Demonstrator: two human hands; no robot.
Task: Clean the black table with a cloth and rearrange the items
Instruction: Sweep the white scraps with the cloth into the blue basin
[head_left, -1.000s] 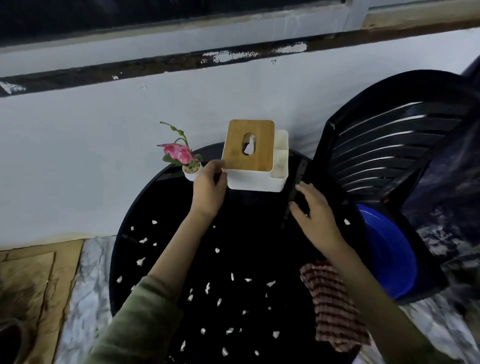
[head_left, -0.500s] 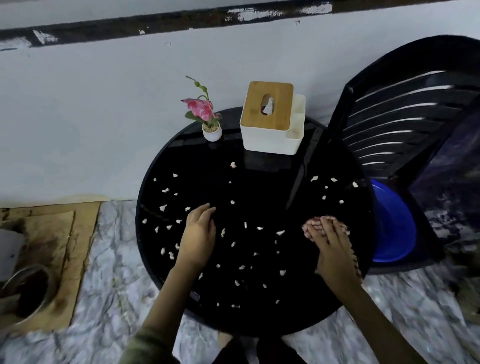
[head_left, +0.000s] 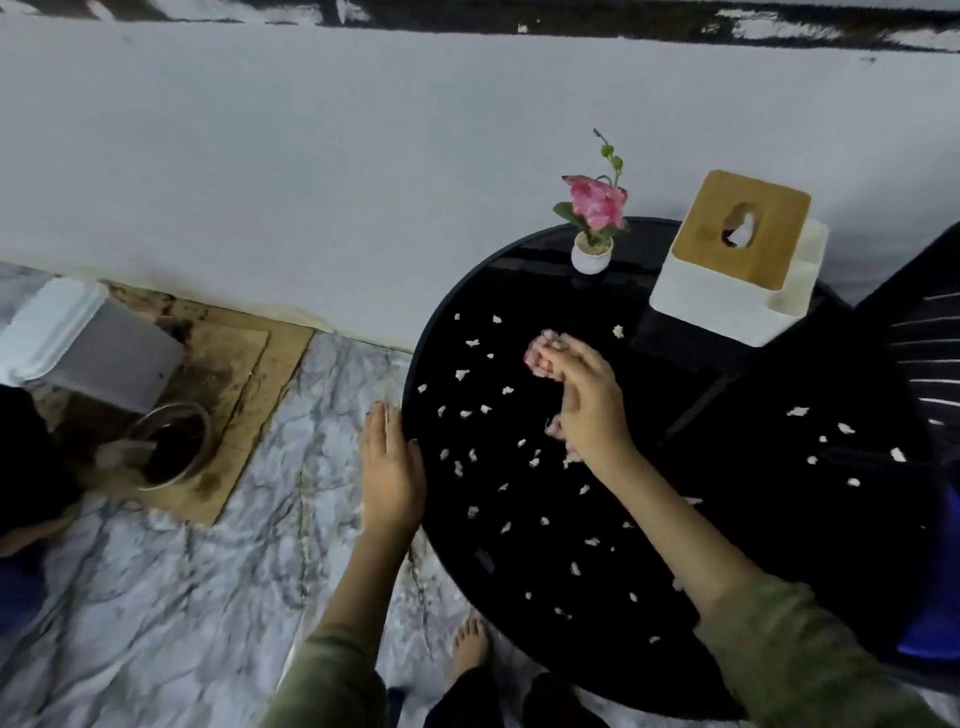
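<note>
one cloth (head_left: 540, 356) in right hand (head_left: 587, 410), one flowerpot (head_left: 591, 254), one tissue box (head_left: 727, 260)

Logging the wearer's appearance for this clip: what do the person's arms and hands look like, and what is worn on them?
Both hands are bare: no gloves, rings, watch or bracelets show on the left hand or the right hand. Each arm wears a loose olive-green long sleeve, pushed up so the forearms are uncovered: left sleeve, right sleeve. The fabric looks plain, with no visible print or markings.

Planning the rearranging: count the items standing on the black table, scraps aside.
2: flower pot at the far edge, tissue box right of it. The right sleeve may hide more.
</note>
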